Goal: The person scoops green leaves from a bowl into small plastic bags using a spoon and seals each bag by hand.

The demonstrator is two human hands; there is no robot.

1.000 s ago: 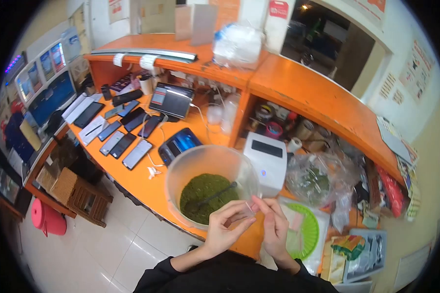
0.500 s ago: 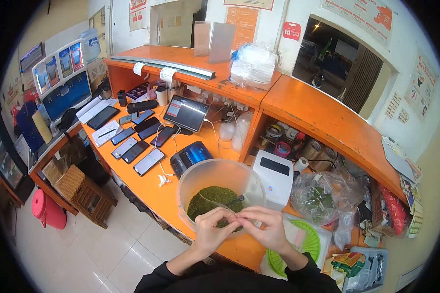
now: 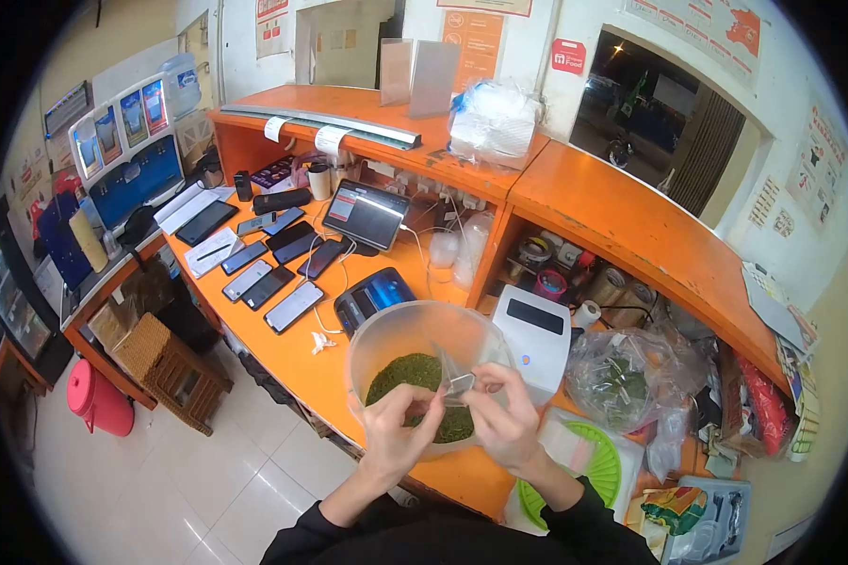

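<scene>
A small clear plastic bag (image 3: 458, 384) is pinched between both hands over the front of a translucent tub. My left hand (image 3: 400, 427) has its thumb and fingertips closed on the bag's left edge. On the right edge, my right hand (image 3: 501, 414) pinches the plastic. Behind and below them stands the tub (image 3: 367, 348), with chopped green leaves (image 3: 403, 374) inside. Part of the leaves is hidden by my hands. To the right lies a round green slotted tray (image 3: 608, 461) with a pale item on it.
Several phones (image 3: 294, 307), a tablet (image 3: 366, 215) and a blue-black device (image 3: 377, 294) lie left of the tub. A white machine (image 3: 530, 344) stands right of it, beside a plastic bag of greens (image 3: 622, 381). An orange shelf (image 3: 622, 212) runs behind.
My hands have moved apart from their close pinch, and the clear bag now shows spread between them. The camera view has shifted slightly.
</scene>
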